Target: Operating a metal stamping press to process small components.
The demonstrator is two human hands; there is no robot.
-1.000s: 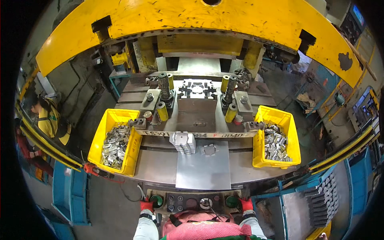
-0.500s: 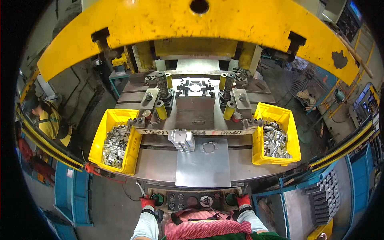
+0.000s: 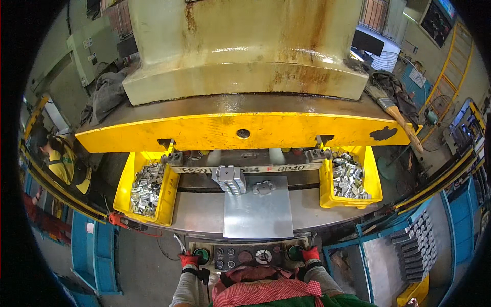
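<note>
My left hand (image 3: 189,258), in a red glove, is at the left end of the control panel (image 3: 238,258), beside a green round button (image 3: 202,255). My right hand (image 3: 310,254), also in a red glove, is at the other end beside a second green button (image 3: 295,253). The fingers are too small to make out. Beyond the panel, a flat metal sheet (image 3: 258,217) lies on the press table, with a stack of formed metal pieces (image 3: 228,179) and a flat cut metal piece (image 3: 264,188) at its far end. The yellow-fronted press ram (image 3: 286,130) is low and hides the die.
Yellow bins of small metal parts stand at the left (image 3: 120,197) and right (image 3: 376,184) of the table. Blue racks (image 3: 92,250) flank me, and dark parts line a right-hand rack. A brush (image 3: 394,110) lies on the ram ledge. Another person (image 3: 66,163) is at the far left.
The press ram has come down, covering the die and its guide posts that showed before. Both my hands stay at the panel ends.
</note>
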